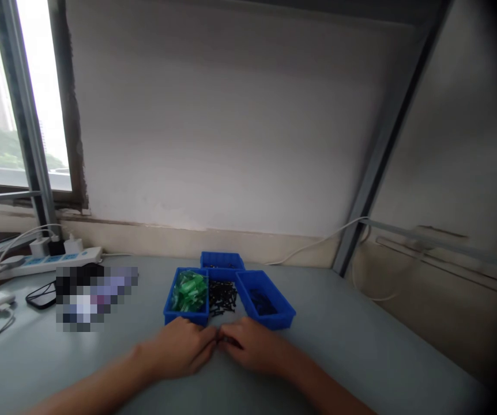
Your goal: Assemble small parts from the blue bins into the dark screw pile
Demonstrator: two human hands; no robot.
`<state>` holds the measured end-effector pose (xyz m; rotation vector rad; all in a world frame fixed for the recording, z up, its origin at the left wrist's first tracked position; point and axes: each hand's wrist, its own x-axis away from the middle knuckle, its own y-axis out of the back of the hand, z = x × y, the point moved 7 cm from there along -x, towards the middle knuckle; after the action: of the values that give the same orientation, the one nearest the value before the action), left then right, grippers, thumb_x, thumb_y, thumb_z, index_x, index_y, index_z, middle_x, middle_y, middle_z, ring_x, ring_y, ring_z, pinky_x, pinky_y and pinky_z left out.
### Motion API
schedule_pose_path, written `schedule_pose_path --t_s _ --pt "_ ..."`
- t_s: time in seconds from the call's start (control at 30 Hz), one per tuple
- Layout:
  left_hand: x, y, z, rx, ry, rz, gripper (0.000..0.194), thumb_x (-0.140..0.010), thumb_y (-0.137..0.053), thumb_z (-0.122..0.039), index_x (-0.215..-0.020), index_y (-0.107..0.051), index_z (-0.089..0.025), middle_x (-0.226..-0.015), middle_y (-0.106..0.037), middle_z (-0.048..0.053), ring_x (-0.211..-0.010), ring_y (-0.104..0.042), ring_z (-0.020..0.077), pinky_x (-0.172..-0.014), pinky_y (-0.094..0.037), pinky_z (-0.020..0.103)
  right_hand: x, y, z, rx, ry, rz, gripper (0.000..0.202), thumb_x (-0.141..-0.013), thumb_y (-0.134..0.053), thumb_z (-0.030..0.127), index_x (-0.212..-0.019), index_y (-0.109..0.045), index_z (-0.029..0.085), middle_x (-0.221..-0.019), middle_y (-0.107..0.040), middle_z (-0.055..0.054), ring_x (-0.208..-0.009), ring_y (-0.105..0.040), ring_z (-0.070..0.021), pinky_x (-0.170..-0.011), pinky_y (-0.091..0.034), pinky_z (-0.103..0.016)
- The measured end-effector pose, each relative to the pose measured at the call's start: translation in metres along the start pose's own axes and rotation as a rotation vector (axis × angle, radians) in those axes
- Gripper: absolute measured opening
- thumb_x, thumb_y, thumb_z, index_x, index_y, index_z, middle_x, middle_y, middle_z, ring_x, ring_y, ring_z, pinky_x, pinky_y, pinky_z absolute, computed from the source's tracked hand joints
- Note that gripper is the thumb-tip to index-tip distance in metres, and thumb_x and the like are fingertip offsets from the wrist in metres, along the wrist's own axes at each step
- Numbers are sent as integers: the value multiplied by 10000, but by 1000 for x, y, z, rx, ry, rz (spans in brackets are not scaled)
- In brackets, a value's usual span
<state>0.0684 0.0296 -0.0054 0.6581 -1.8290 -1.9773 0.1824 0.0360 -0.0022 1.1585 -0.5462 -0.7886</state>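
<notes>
My left hand (187, 347) and my right hand (251, 346) meet fingertip to fingertip low over the table. Both are closed in a pinch around something small and dark, mostly hidden by the fingers. Just beyond my left hand stands a blue bin (187, 317) holding green plastic pieces (190, 290), some in clear wrapping. A second blue bin (283, 311) with dark pieces (263, 302) in it sits slantwise past my right hand. Between these bins lies a loose pile of black screws (222, 296).
Behind the pile is a third blue bin (221, 257) with small parts. At left, a white power strip (53, 262) with plugs and cables stands near a dark flat device (41, 295) and a pixelated patch. A white wall (231, 132) and metal posts (391, 144) bound the grey table (343, 351).
</notes>
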Motion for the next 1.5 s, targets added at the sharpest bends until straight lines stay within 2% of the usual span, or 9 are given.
schedule_pose_path --t_s 0.27,0.4,0.57,0.8,0.93,1.07,1.17,1.3,1.5 --pt "-1 2 -1 6 -24 -55 205 -1050 -397 -236 -943 -563 -182 -811 -715 42 -670 -693 200 -609 -510 267 -2 -7 1 12 79 3 182 -955 -543 234 -909 -700 155 -887 -743 -82 -815 -651 -210 -701 -422 -288" --pt "-1 3 -3 -2 -28 -24 184 -1044 -430 -236 -959 -584 -182 -867 -729 41 -726 -708 204 -633 -518 262 -3 -6 1 13 76 7 174 -959 -550 225 -903 -699 157 -878 -740 -71 -796 -644 -196 -692 -420 -279" --pt "0 -4 5 -8 53 36 198 -1036 -436 -247 -956 -609 -193 -820 -735 45 -697 -720 226 -595 -518 269 -1 0 1 -45 27 -5 154 -939 -603 271 -900 -714 170 -839 -732 -46 -776 -634 -186 -663 -395 -269" --pt "0 -3 1 29 -9 13 186 -1025 -466 -263 -951 -620 -190 -824 -741 53 -724 -729 222 -651 -542 272 -1 4 5 -53 35 -34 222 -974 -576 303 -844 -690 164 -790 -707 -37 -758 -614 -174 -645 -354 -266" --pt "0 -4 1 14 16 62 217 -1027 -421 -237 -963 -621 -182 -838 -741 69 -742 -730 235 -675 -554 289 -2 4 6 -42 46 -37 264 -997 -548 319 -815 -663 166 -785 -696 -33 -750 -615 -170 -648 -345 -268" --pt "1 -1 3 15 62 95 222 -995 -427 -244 -1059 -625 -170 -856 -738 83 -751 -725 258 -674 -560 313 0 9 5 -94 13 -57 157 -980 -569 307 -995 -668 187 -815 -699 -18 -768 -628 -175 -654 -358 -257" --pt "2 1 3 27 82 75 209 -963 -448 -249 -1027 -632 -173 -821 -732 78 -720 -721 258 -647 -552 306 2 10 5 -120 -9 -53 165 -962 -577 267 -1101 -642 206 -809 -691 1 -770 -631 -171 -664 -371 -249" --pt "2 -1 4 32 82 57 172 -947 -464 -232 -947 -629 -183 -808 -733 72 -702 -723 258 -615 -537 294 1 7 5 -58 -6 -39 88 -949 -575 247 -944 -642 189 -772 -657 1 -740 -599 -162 -639 -346 -248" --pt "-2 -1 7 36 96 21 162 -990 -465 -249 -958 -611 -185 -821 -732 72 -713 -722 257 -623 -534 302 -2 5 3 22 -4 -43 150 -966 -535 225 -852 -620 176 -766 -648 -15 -724 -579 -162 -625 -322 -263"
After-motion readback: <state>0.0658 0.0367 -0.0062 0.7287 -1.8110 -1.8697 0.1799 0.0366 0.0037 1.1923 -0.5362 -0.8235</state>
